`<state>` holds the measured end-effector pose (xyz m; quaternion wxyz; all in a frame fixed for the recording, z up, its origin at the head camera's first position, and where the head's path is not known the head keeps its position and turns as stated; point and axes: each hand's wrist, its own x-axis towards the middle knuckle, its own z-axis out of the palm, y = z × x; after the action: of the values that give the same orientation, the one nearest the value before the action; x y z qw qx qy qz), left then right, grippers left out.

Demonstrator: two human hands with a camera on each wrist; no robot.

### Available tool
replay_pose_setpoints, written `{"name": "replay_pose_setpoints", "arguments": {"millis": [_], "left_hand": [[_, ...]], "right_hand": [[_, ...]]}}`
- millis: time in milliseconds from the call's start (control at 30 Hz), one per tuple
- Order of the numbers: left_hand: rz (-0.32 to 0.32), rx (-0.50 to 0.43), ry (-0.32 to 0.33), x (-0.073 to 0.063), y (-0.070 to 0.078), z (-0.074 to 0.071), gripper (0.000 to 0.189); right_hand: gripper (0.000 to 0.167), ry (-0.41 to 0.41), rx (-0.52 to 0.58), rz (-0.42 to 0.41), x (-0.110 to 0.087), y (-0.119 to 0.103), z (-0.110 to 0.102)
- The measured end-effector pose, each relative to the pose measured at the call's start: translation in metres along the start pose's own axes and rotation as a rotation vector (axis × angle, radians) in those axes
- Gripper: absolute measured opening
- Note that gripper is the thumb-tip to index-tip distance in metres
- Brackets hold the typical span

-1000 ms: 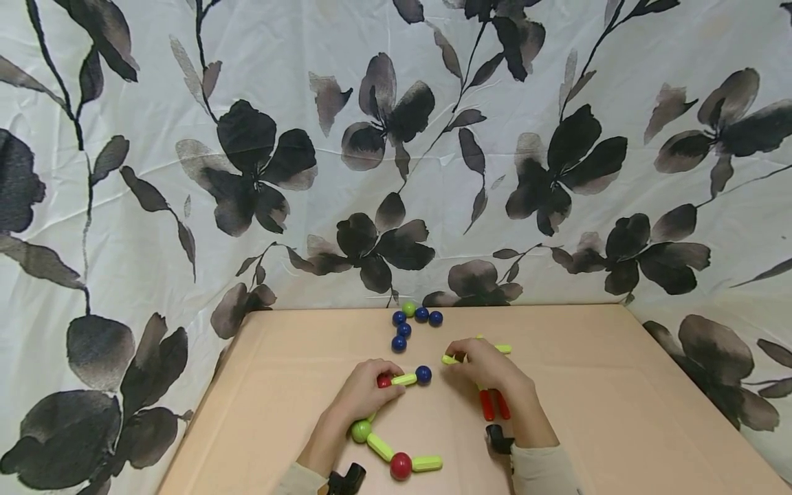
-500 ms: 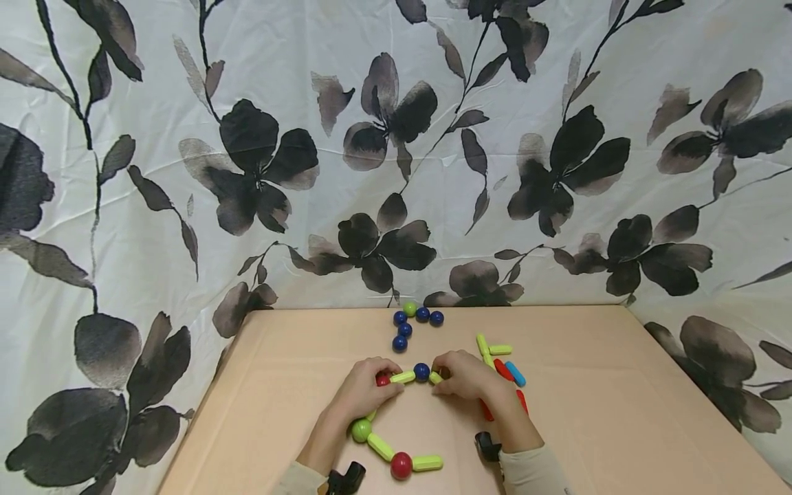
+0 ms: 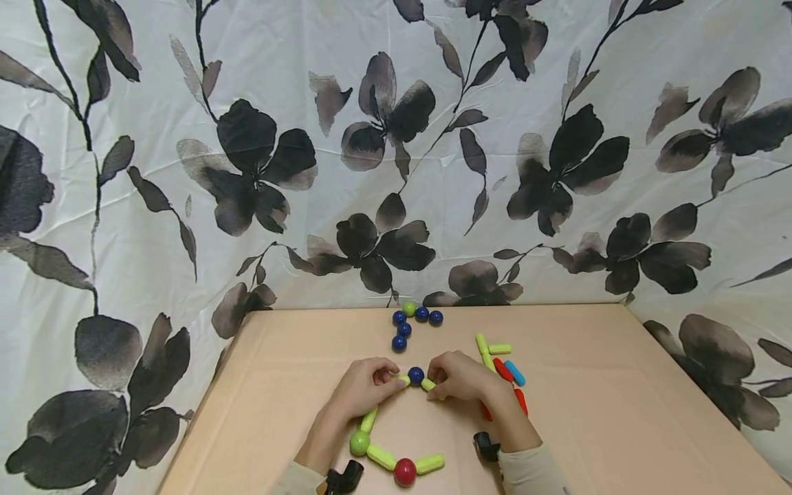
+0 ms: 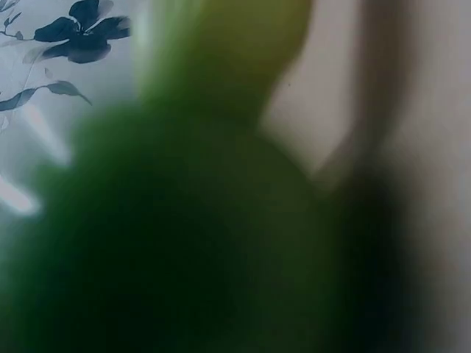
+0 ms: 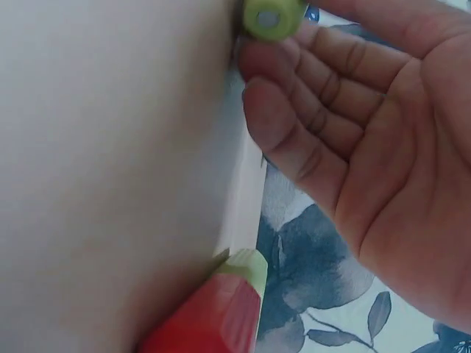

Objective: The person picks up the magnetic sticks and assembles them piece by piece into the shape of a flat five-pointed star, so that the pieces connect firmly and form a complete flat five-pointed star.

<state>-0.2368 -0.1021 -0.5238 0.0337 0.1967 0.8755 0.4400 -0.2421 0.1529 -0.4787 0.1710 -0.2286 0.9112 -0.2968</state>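
In the head view, a blue ball (image 3: 416, 376) sits between my two hands. My left hand (image 3: 359, 392) pinches a short lime-green magnetic stick (image 3: 405, 379) whose tip meets the ball's left side. My right hand (image 3: 460, 377) pinches another lime stick (image 3: 428, 385) against the ball's right; its metal-tipped end (image 5: 272, 18) shows in the right wrist view. From under my left hand a lime stick (image 3: 368, 420) runs to a green ball (image 3: 359, 443), then another stick (image 3: 381, 457), a red ball (image 3: 405, 472) and a last stick (image 3: 430, 464). The green ball (image 4: 176, 235) blurs across the left wrist view.
Loose lime sticks (image 3: 485, 349), red sticks (image 3: 502, 369) and a blue stick (image 3: 515, 373) lie beside my right forearm. Several blue balls (image 3: 404, 330) and a green ball (image 3: 409, 309) sit near the table's (image 3: 588, 385) far edge, before a floral cloth (image 3: 383, 192).
My right hand has moved left from the loose pile, bringing a lime stick to the blue ball. The blue ball has shifted slightly left. The red ball at my left fingers is now hidden.
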Motion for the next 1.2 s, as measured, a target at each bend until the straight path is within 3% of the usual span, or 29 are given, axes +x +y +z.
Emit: {"name": "replay_pose_setpoints", "arguments": {"millis": [167,400,467,600,700,800,900,1033,1200], "left_hand": [[-0.016,-0.012,-0.022,0.001,0.0,-0.002,0.042],[-0.001,-0.016,-0.048,-0.001,-0.001,-0.002,0.03],[-0.008,-0.028,-0.051,-0.001,-0.001,-0.001,0.028],[-0.004,-0.04,-0.049,-0.001,-0.001,0.0,0.028],[-0.003,-0.037,-0.037,-0.001,-0.001,0.0,0.027],[-0.006,-0.031,-0.041,-0.001,-0.002,0.0,0.027],[-0.01,-0.027,-0.04,-0.002,-0.003,-0.002,0.027],[-0.009,-0.028,-0.025,-0.003,-0.003,-0.004,0.025],[0.003,-0.035,-0.04,-0.001,-0.003,-0.001,0.025]], "right_hand": [[0.016,-0.046,0.035,-0.027,0.004,-0.004,0.005],[0.017,-0.008,0.023,-0.028,0.006,-0.007,0.006],[0.019,0.054,0.011,-0.005,0.005,-0.006,0.004],[0.024,0.255,-0.024,0.047,0.009,-0.007,-0.007],[0.026,0.383,-0.078,0.044,0.023,-0.006,-0.017],[0.027,0.444,-0.164,0.008,0.044,-0.004,-0.026],[0.031,0.437,-0.242,-0.029,0.071,-0.004,-0.033],[0.038,0.361,-0.343,-0.062,0.103,-0.002,-0.038],[0.04,0.279,-0.405,-0.018,0.121,0.003,-0.039]]}}
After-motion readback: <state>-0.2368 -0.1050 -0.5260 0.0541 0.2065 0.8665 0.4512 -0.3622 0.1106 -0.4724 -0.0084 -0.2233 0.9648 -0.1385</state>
